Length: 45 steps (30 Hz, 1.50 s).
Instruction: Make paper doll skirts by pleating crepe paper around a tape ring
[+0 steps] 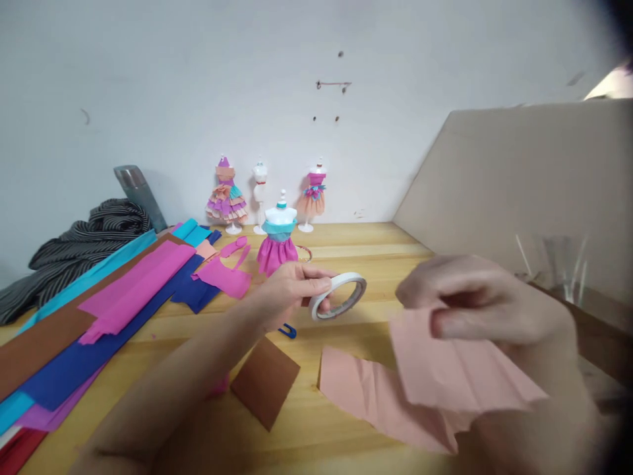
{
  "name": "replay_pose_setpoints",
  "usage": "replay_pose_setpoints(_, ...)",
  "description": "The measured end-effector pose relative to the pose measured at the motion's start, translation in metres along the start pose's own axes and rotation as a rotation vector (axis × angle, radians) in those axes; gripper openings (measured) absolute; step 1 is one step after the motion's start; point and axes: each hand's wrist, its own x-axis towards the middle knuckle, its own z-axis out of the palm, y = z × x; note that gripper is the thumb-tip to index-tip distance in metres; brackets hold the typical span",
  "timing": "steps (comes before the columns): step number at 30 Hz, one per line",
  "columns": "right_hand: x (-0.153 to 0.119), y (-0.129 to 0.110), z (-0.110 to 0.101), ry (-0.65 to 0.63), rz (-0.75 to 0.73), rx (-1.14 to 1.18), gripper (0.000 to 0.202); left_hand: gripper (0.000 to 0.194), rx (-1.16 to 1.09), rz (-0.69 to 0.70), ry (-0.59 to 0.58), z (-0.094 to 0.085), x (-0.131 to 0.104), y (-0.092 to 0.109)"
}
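My left hand (304, 288) pinches a roll of white tape (339, 297) by its near side, above the middle of the table. At the right, my right hand (494, 303) is closed, with thumb and fingers on a piece of peach crepe paper (455, 369) that hangs below it. The hand is a little blurred. Another stretch of peach paper (380, 396) lies under it on the table; whether the two are one piece I cannot tell. Behind my left hand stands a small white mannequin (279, 227) in a teal top and pink skirt.
A brown paper square (266, 382) and blue scissor handle (287, 331) lie on the wooden table. Coloured crepe paper sheets (119, 297) cover the left. Dressed mannequins (226, 191) stand by the wall. A grey bottle (141, 194), striped cloth (99, 241) and clear cup (564, 267) flank them.
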Motion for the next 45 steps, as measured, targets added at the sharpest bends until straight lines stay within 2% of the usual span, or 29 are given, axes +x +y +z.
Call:
replay_pose_setpoints(5,0.019,0.016,-0.002,0.138,0.041,0.167,0.030,0.048,0.022,-0.038,0.090,0.001,-0.009,0.010)
replay_pose_setpoints(9,0.025,0.036,-0.009,0.060,-0.084,0.215,0.023,0.046,0.127,-0.089,0.084,0.010,-0.011,0.001)
replay_pose_setpoints(11,0.024,0.043,-0.011,0.062,-0.106,0.226,0.021,0.040,0.209,-0.113,0.087,0.016,-0.011,-0.004)
replay_pose_setpoints(13,0.022,0.047,-0.011,0.101,-0.088,0.264,0.021,0.031,0.281,-0.130,0.086,0.022,-0.011,-0.008)
replay_pose_setpoints(17,0.016,0.048,-0.005,0.196,0.029,0.427,0.015,0.039,0.409,-0.148,0.102,0.021,-0.011,-0.008)
replay_pose_setpoints(21,0.014,0.049,-0.002,0.175,0.063,0.480,0.010,0.039,0.452,-0.133,0.145,0.016,-0.013,-0.001)
replay_pose_setpoints(27,0.014,0.044,-0.001,0.126,-0.047,0.457,0.012,0.025,0.469,-0.003,0.038,0.026,-0.028,0.021)
replay_pose_setpoints(31,0.015,0.038,0.002,0.164,-0.021,0.452,0.006,0.017,0.536,0.019,-0.049,0.029,-0.040,0.034)
replay_pose_setpoints(34,0.017,0.035,0.002,0.171,-0.025,0.427,0.006,0.013,0.557,-0.007,-0.100,0.022,-0.043,0.038)
replay_pose_setpoints(38,0.017,0.030,-0.002,0.176,-0.027,0.400,0.011,0.014,0.385,-0.051,-0.080,0.011,-0.034,0.031)
replay_pose_setpoints(42,0.013,0.027,-0.004,0.213,-0.069,0.452,0.015,0.008,0.004,-0.063,0.093,0.012,-0.015,0.010)
replay_pose_setpoints(45,0.010,0.029,-0.004,0.270,-0.034,0.488,0.019,0.011,-0.129,-0.068,0.184,0.018,-0.004,-0.007)
